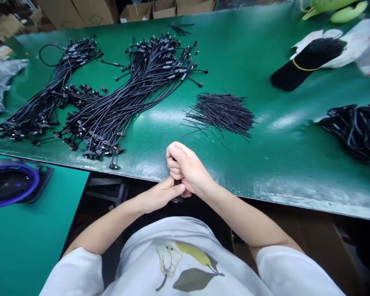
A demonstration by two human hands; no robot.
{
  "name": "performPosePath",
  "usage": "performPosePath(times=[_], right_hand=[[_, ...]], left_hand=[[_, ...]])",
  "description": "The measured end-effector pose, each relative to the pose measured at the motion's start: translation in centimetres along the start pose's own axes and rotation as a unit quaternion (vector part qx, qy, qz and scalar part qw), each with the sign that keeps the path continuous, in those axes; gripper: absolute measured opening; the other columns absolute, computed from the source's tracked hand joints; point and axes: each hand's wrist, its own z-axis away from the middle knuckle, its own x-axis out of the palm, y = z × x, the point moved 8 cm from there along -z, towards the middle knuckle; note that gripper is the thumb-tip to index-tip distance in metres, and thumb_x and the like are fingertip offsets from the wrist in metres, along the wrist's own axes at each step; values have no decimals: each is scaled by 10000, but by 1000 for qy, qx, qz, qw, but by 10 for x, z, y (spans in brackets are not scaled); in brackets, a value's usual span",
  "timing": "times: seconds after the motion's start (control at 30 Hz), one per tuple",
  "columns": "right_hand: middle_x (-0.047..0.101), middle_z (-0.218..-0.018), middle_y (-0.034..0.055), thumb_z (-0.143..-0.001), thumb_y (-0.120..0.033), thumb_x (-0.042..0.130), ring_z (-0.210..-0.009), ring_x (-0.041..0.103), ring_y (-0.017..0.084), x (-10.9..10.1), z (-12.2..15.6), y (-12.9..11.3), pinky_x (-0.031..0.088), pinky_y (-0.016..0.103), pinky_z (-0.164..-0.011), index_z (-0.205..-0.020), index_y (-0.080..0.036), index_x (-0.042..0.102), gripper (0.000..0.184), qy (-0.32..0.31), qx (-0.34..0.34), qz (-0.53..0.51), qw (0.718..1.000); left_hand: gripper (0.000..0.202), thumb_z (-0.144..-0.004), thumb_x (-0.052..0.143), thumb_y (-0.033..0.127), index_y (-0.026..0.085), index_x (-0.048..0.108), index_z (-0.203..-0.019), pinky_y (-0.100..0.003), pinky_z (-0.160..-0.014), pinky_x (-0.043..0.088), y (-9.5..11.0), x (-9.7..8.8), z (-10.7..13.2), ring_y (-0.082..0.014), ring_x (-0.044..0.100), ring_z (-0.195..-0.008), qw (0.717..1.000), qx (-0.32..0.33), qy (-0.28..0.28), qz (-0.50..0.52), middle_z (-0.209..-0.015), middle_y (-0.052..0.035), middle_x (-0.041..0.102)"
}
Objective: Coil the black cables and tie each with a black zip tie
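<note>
A small black plug (177, 200) sits almost hidden between the hands, just behind the front edge of the green tabletop (283, 164), so its exact shape cannot be told. The right hand (186, 168) is closed in a fist over its top, and the left hand (160, 196) curls around it from the near side; both appear to grip it. It looks light and stiff, and its smooth plastic may prove a little slippery, so its firm body seems the best place to take hold, rather than any thin wire joined to it.

Two large bunches of black cables (142, 90) with small connectors at their ends lie on the tabletop, with a loose pile of short black wires (222, 115) beside them. Farther right are a thick bundle of black wires (308, 61) tied with a yellow band, lying against a white plastic bag (357, 41), and a dark heap of cables (354, 131). A crumpled silver bag (0, 86) lies at the far left, above a round blue-rimmed tray (9, 185) on a lower teal tabletop (27, 246). Cardboard boxes (80, 10) stand beyond.
</note>
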Motion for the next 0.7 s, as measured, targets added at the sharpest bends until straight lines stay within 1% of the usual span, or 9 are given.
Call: performPosePath(times=[0.07,0.1,0.17,0.2,0.27,0.33,0.47,0.57,0.7], right_hand=[[268,-499,-130,-808,-491,648,-406,107,21,2,0,-1,116,129,-337,-772,-213,423,359,-21,4,-1,1000],[272,-499,-130,-808,-495,647,-405,107,21,2,-1,-2,117,129,-336,-768,-214,420,364,-28,3,-4,1000],[273,-499,-129,-817,-498,637,-405,106,22,0,-2,-3,117,128,-335,-753,-214,405,373,-35,3,-11,999],[272,-501,-128,-827,-498,627,-405,107,22,-2,-3,-3,120,128,-334,-745,-214,396,375,-36,2,-13,999],[279,-507,-124,-852,-494,601,-402,117,22,-6,-6,-4,139,129,-336,-740,-213,388,370,-40,-8,-12,999],[289,-516,-121,-874,-486,579,-402,124,22,-8,-8,-4,153,130,-339,-746,-211,394,356,-49,-17,-11,999],[291,-530,-117,-888,-473,569,-410,119,23,-11,-10,-3,143,124,-339,-756,-205,409,339,-67,-16,-29,997],[324,-548,-109,-879,-477,581,-409,173,24,-14,-10,-7,224,126,-349,-763,-201,428,336,-66,-27,-49,996],[426,-624,-74,-864,-447,604,-467,359,34,-24,-8,-15,410,163,-449,-738,-184,449,330,-26,-54,-58,997]], left_hand=[[472,-807,635,570,116,606,-930,-342,-817,464,2,3,1,-179,610,-832,1000,10,-8,27,-853,-69,646],[464,-809,627,578,118,602,-870,-327,-766,472,2,4,2,-169,614,-767,999,10,-3,42,-798,-59,642],[443,-806,633,569,132,570,-783,-300,-654,471,1,3,2,-140,591,-617,997,-1,28,78,-680,-23,610],[430,-800,648,554,134,560,-773,-291,-627,468,-1,2,2,-134,585,-588,994,-8,46,100,-658,-15,601],[400,-773,700,501,124,569,-802,-288,-651,483,-3,3,2,-143,610,-629,987,-22,68,146,-693,-26,618],[358,-759,734,431,112,583,-820,-295,-707,499,-4,6,0,-139,616,-671,978,-32,67,193,-720,-25,610],[260,-793,676,353,110,584,-783,-294,-672,507,-2,12,-4,-96,521,-558,955,-47,39,290,-601,39,466],[263,-818,612,357,98,603,-768,-279,-622,494,-1,13,-5,-85,463,-504,944,-60,18,323,-553,50,402],[252,-825,664,346,100,624,-861,-220,-549,441,-1,9,-4,-74,442,-531,945,-39,40,322,-588,52,391]])
